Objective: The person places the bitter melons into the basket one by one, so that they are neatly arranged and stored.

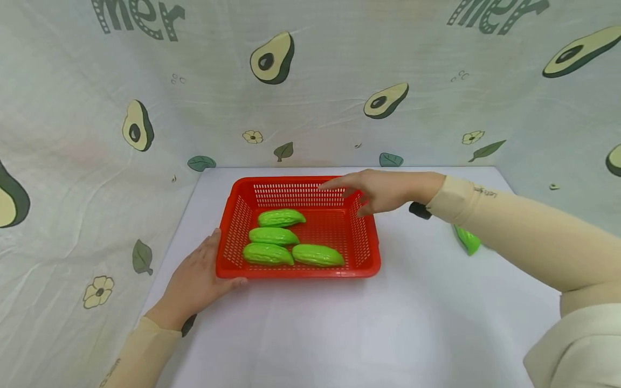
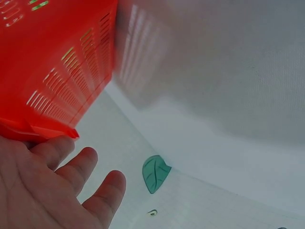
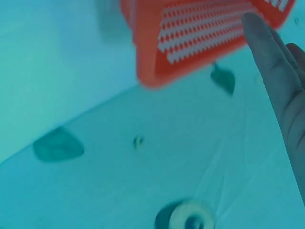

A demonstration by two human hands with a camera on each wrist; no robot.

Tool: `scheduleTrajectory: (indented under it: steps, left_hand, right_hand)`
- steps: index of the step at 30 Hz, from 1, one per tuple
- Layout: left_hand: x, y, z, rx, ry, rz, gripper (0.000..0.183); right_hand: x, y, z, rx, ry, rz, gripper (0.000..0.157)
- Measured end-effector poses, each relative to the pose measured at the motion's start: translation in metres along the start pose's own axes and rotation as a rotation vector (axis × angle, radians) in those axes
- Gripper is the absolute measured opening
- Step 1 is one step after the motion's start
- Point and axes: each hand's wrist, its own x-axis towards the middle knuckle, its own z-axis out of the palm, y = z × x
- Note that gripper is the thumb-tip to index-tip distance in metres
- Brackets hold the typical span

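A red plastic basket point(image 1: 298, 273) with slotted walls holds several bright green bitter melons point(image 1: 317, 255), grouped toward its left and front. At the basket's left end, my left hand point(image 1: 199, 275) touches the rim, thumb by the front corner and fingers along the side. The left wrist view shows the rim against the extended fingers point(image 2: 108, 195). My right hand point(image 1: 383, 189) is over the basket's back right corner, index finger stretched leftward and the others loosely bent, holding nothing. In the right wrist view its fingers point(image 3: 271, 57) overlap the slotted wall.
Another green bitter melon point(image 1: 468, 241) lies on the white table point(image 1: 335, 328) at the right, partly hidden by the right forearm. A cloth printed with avocados point(image 1: 273, 57) and leaves hangs behind and along both sides of the table.
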Motion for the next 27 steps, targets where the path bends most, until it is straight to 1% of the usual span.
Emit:
scheduleTrajectory:
  steps: [3,5,7,10,15,19,21,24,27]
  left_hand:
    - [0.0,-0.001,0.001,0.003,0.007,0.001,0.126]
    - [0.0,-0.001,0.001,0.003,0.005,-0.002,0.126]
    - [0.0,-0.002,0.001,0.002,0.001,-0.008,0.126]
    - [0.0,-0.002,0.001,-0.002,-0.004,-0.014,0.127]
    - [0.0,-0.002,0.002,-0.005,-0.003,-0.013,0.127]
    - [0.0,-0.002,0.002,-0.01,-0.004,-0.005,0.126]
    - [-0.001,-0.002,0.002,-0.013,-0.007,-0.005,0.125]
    - [-0.001,-0.002,0.001,-0.013,-0.009,-0.007,0.125]
    - [0.0,-0.003,0.001,-0.005,-0.01,-0.006,0.126]
  right_hand:
    - [-0.029,0.008,-0.017,0.014,0.092,0.035,0.087]
    - [-0.049,0.017,-0.024,0.02,0.146,0.06,0.087]
    - [-0.067,0.028,-0.027,0.037,0.188,0.094,0.087]
    - [-0.092,0.048,-0.025,0.05,0.23,0.187,0.085]
    - [-0.128,0.084,-0.007,0.054,0.273,0.327,0.086]
    - [-0.156,0.113,0.014,0.042,0.293,0.376,0.086]
    - [-0.168,0.125,0.025,0.01,0.297,0.406,0.086]
    - [-0.183,0.139,0.041,-0.03,0.298,0.454,0.084]
    - [-0.194,0.149,0.055,-0.065,0.304,0.51,0.082]
